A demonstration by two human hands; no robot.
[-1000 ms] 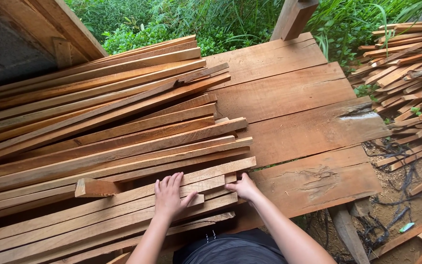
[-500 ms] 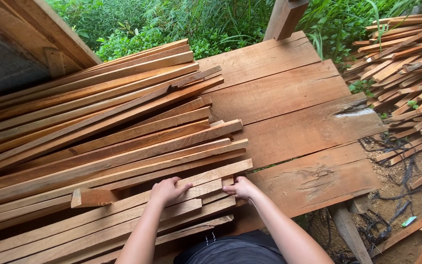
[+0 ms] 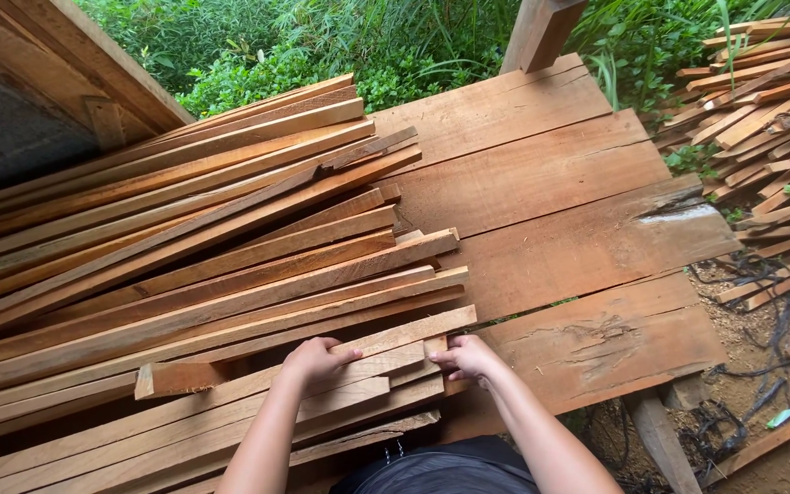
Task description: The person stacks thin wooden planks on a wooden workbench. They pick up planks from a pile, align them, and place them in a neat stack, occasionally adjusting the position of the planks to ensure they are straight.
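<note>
A pile of long, reddish wooden slats (image 3: pixel 194 265) lies across a platform of wide planks (image 3: pixel 550 183). My left hand (image 3: pixel 314 359) is curled over the top slat (image 3: pixel 395 337) of the nearest stack, fingers wrapped on its edge. My right hand (image 3: pixel 468 357) grips the end of the same slat stack at the platform's near side. Both forearms reach in from the bottom of the view.
Another heap of slats (image 3: pixel 770 119) lies on the ground at the right. Green plants (image 3: pixel 322 46) grow beyond the platform. A wooden post (image 3: pixel 541 32) stands at the far edge. Dark cords (image 3: pixel 761 320) lie on the dirt to the right. A timber frame (image 3: pixel 57 64) rises at the upper left.
My left hand went from lying flat with spread fingers on the slats to curling shut on the top slat. My right hand shifted slightly along the slat ends.
</note>
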